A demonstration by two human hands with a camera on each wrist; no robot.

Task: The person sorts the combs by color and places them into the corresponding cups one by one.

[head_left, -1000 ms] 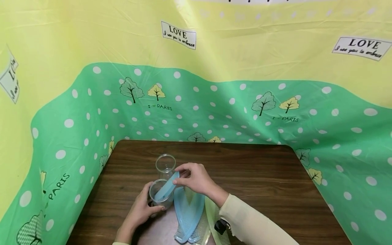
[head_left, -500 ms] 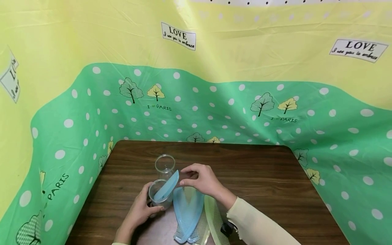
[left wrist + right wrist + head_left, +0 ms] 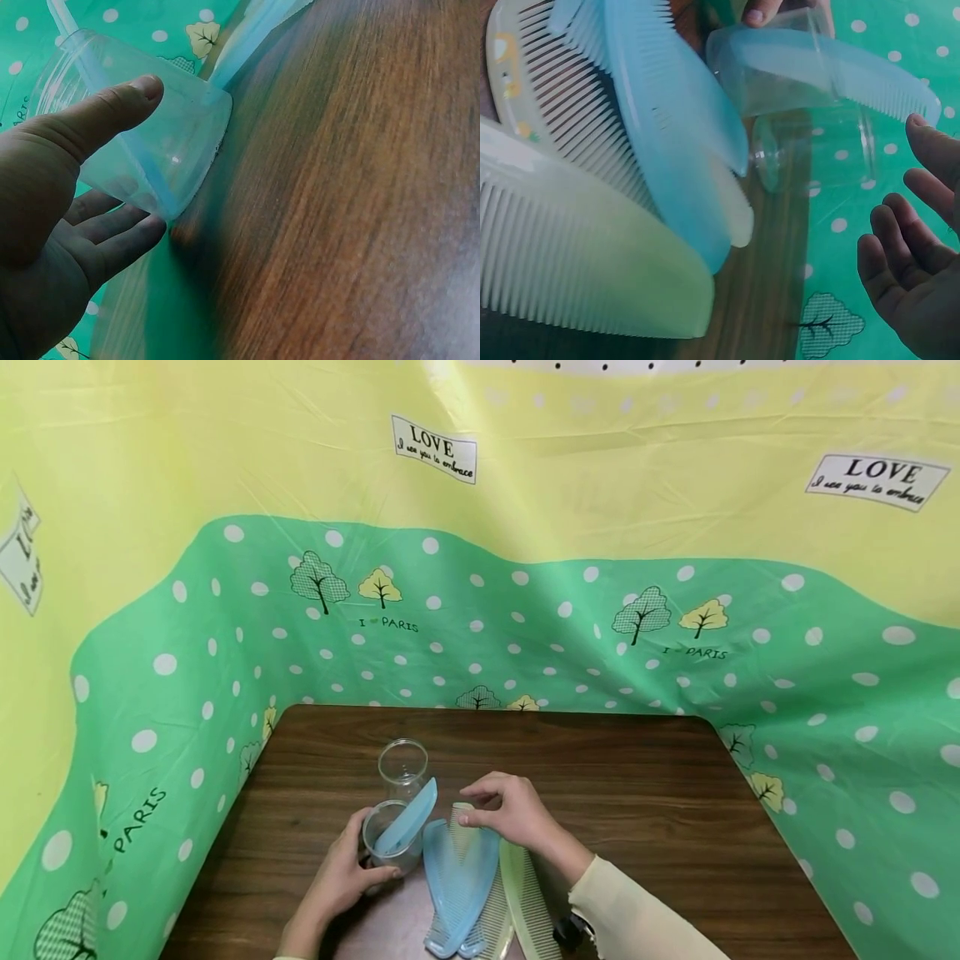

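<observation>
My left hand (image 3: 341,868) grips a clear cup (image 3: 187,124), thumb on one side and fingers curled round the other. Inside it leans a blue comb (image 3: 414,814), its upper end sticking out past the rim. My right hand (image 3: 517,814) hovers to the right, fingers loosely bent and holding nothing. In the right wrist view its thumb overlaps the blue comb's end. Under that hand lie overlapping combs: two blue combs (image 3: 457,893), a green comb (image 3: 645,262) and a pale comb with yellow print (image 3: 506,71). A cream comb end (image 3: 461,817) shows near my right fingertips.
A second clear cup (image 3: 383,770) stands upright just behind the held one. The dark wood table (image 3: 660,827) extends to the right and back. Green and yellow printed cloth (image 3: 525,635) surrounds the table on the back and sides.
My right hand has let go of the blue comb's upper end and moved right and slightly down, over the comb pile. The left hand and cup have hardly moved.
</observation>
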